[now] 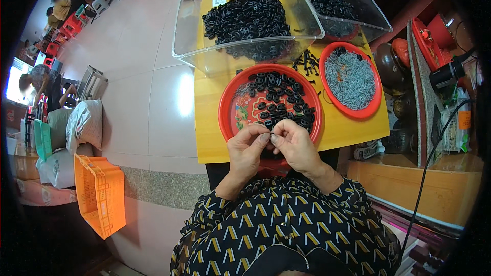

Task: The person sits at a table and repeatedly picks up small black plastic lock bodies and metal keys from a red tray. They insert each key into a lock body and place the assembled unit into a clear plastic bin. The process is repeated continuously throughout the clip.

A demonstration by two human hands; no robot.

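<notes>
My left hand (245, 149) and my right hand (296, 148) meet fingertip to fingertip over the near rim of a round red tray (223, 107). Both are closed in a pinch around a small dark piece, mostly hidden by the fingers, so its kind cannot be made out. On the tray, which has a flower pattern, lie many small black oval parts (276, 86) with two holes each. A red oval dish (378, 97) to the right holds a heap of small silvery screws (352, 79). Several black bolt-like pieces (308, 64) lie loose between tray and dish.
Behind the tray, a clear plastic bin (186, 56) heaped with black parts stands on the yellow tabletop (209, 143); another clear bin (376, 18) is beside it. An orange crate (102, 194) and white sacks (84, 122) are at left. A black cable (427, 174) hangs at right. Other people sit far left.
</notes>
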